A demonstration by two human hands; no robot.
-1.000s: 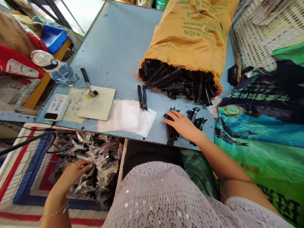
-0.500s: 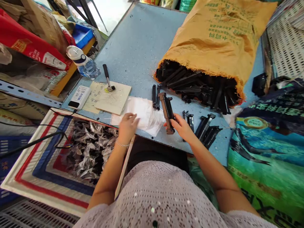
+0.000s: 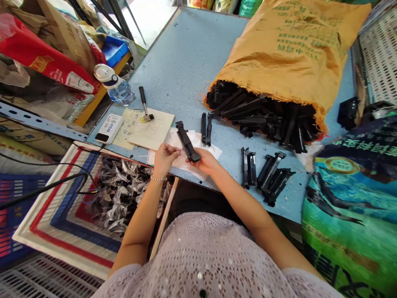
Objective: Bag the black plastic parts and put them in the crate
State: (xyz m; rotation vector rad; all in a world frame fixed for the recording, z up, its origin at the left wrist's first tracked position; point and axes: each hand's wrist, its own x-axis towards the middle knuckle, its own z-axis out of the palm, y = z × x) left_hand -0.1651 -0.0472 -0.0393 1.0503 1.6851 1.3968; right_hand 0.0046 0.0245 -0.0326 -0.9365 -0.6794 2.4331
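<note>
My right hand (image 3: pixel 206 161) grips the lower end of a long black plastic part (image 3: pixel 187 142) with a block at each end, tilted over a stack of thin white plastic bags (image 3: pixel 197 138). Close to its left, my left hand (image 3: pixel 165 159) has thumb and fingers pinched together above the left part of the stack; what lies between them is too small to make out. Two similar black parts (image 3: pixel 206 128) lie just beyond the bags. More black parts (image 3: pixel 274 176) rest at the right front of the table.
An orange woven sack (image 3: pixel 279 54) spills black parts onto the blue table (image 3: pixel 192 45). At left are a hammer (image 3: pixel 144 103) on a board (image 3: pixel 158 130), a white device (image 3: pixel 109 128) and a water bottle (image 3: pixel 116 87). A crate (image 3: pixel 62 244) holds plastic-wrapped pieces; a green-blue sack (image 3: pixel 341 215) stands right.
My right hand has brought the black part leftward over the bags, beside my left hand, and turned it. My left hand's fingers have drawn together into a pinch.
</note>
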